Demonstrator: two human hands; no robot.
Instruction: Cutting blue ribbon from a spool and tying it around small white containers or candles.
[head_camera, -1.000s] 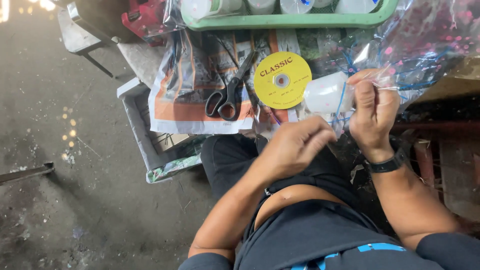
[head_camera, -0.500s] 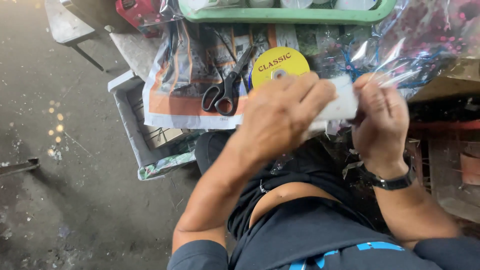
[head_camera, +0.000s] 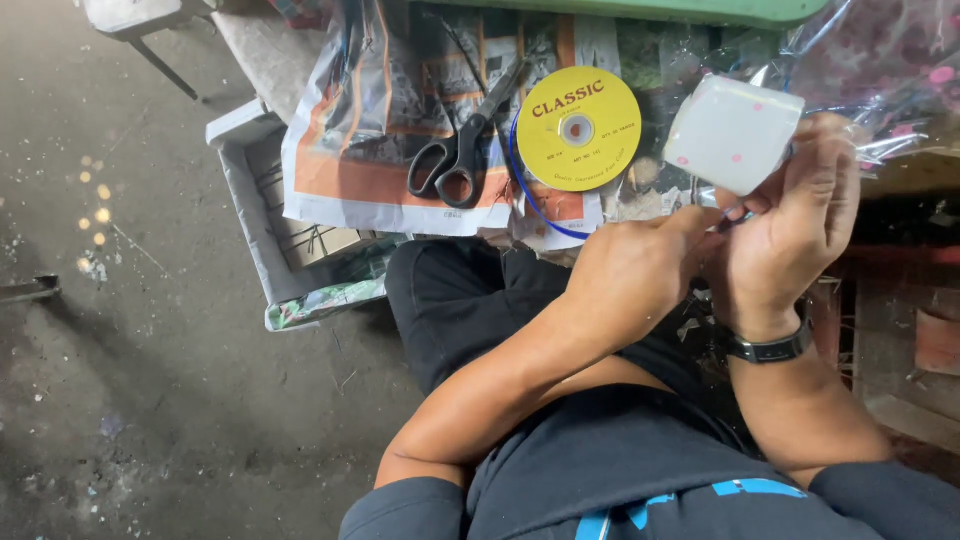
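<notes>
Both hands (head_camera: 700, 250) at white cup (head_camera: 733, 133), fingertips hidden

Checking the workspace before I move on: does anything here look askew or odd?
Mildly: the black-handled scissors lie open and slanted on crumpled newspaper, beside the yellow ribbon spool. Both hands hold a white cup wrapped in clear plastic.

The green tray (head_camera: 640, 10) is cut off by the top edge. The left hand (head_camera: 635, 275) hides its own fingertips behind the right hand (head_camera: 790, 225).
</notes>
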